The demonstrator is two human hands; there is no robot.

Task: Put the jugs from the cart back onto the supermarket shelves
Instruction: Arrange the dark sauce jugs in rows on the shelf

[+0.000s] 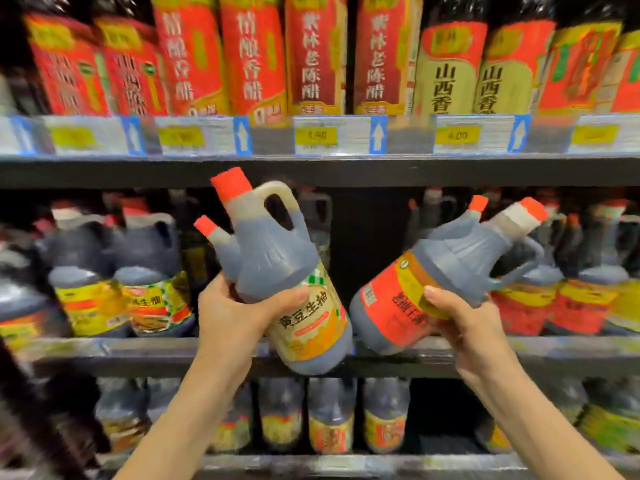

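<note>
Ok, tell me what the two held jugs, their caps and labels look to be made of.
The left jug and right jug: likely translucent plastic, slightly matte; dark liquid shows through, the hollow handle looks pale, and the shoulders have moulded ribs. The caps: opaque red-orange plastic, apparently. The labels: printed paper or film; blur leaves it open.

1. Supermarket aisle, pretty clearly: dark metal shelves [311,171] in tiers, packed end to end.
2. There are yellow price tags [315,136] with numbers along the top shelf's edge, each next to a blue arrow [377,135] pointing up at the product.
3. Top row is tall bottles [252,57] in matching pairs, with the same red or yellow Chinese labels repeated.
4. Lower rows hold dark-sauce jugs [152,271] with red caps, several of one kind side by side like stock.
</note>
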